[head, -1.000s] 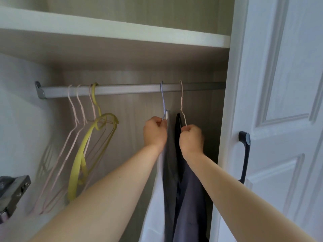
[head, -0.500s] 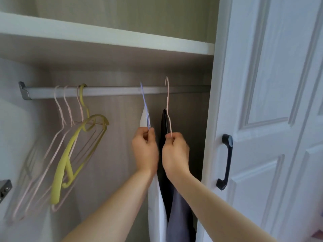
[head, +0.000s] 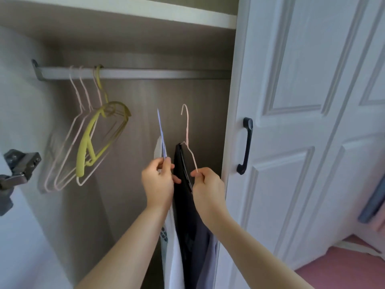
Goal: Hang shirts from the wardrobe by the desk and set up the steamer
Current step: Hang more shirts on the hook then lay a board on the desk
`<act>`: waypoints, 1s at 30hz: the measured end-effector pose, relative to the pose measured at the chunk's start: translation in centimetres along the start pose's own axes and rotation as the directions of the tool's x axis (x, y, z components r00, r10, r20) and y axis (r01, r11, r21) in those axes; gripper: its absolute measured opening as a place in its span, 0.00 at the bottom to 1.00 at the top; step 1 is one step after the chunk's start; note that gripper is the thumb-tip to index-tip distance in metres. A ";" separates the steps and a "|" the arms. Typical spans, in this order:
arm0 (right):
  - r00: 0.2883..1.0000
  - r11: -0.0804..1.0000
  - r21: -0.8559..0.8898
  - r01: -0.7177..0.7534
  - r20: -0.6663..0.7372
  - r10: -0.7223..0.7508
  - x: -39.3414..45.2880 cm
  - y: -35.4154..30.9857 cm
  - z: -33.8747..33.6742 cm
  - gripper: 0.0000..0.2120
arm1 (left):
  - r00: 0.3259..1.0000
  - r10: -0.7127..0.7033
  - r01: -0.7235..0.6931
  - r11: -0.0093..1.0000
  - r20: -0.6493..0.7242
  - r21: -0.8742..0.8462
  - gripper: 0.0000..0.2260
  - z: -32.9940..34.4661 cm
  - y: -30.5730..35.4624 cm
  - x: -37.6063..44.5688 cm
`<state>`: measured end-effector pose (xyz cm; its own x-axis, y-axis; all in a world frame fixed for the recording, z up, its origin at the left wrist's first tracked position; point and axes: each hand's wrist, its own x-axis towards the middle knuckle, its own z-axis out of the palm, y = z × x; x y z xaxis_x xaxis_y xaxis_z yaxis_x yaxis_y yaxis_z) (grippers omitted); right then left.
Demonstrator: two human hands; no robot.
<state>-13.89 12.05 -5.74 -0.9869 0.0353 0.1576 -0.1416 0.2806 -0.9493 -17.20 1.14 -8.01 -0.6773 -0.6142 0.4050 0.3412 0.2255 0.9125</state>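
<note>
Inside the open wardrobe, my left hand grips the neck of a blue wire hanger carrying a white shirt. My right hand pinches a pink wire hanger that carries a dark shirt. Both hanger hooks are well below the metal rail and off it. The two shirts hang side by side between my forearms. No steamer is in view.
Several empty pink wire hangers and a yellow plastic hanger hang at the rail's left end. A white door with a black handle stands at the right. A door hinge juts in at the left. Pink floor lies lower right.
Both hangers with their shirts have been lifted off the rail and brought down and toward me. The empty hangers at the left swing.
</note>
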 end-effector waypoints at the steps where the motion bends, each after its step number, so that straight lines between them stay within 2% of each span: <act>1: 1.000 1.000 0.000 -0.008 0.010 0.008 -1.0 0.1 -0.3 0.10 | 1.000 -0.004 0.004 1.000 -0.009 0.007 0.10 -0.3 0.2 -0.9; 11: 1.000 0.999 -0.046 0.002 0.002 -0.001 -12.9 -1.3 -5.1 0.12 | 0.999 -0.037 0.037 0.999 -0.020 0.017 0.08 -5.7 6.8 -11.7; 20: 0.999 1.000 0.019 -0.015 -0.031 0.015 -27.4 -2.7 -10.4 0.14 | 0.997 -0.014 0.013 1.000 0.072 0.016 0.09 -13.8 13.3 -24.4; 30: 1.000 1.000 -0.020 -0.005 -0.027 0.005 -42.9 -2.6 -13.2 0.13 | 0.987 -0.095 0.089 0.995 0.130 0.050 0.08 -23.3 17.5 -37.2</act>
<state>29.84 22.50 -6.45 -0.9851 0.0628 0.1603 -0.1346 0.2996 -0.9445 29.14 10.25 -8.44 -0.7853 -0.5296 0.3207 0.2465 0.2076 0.9466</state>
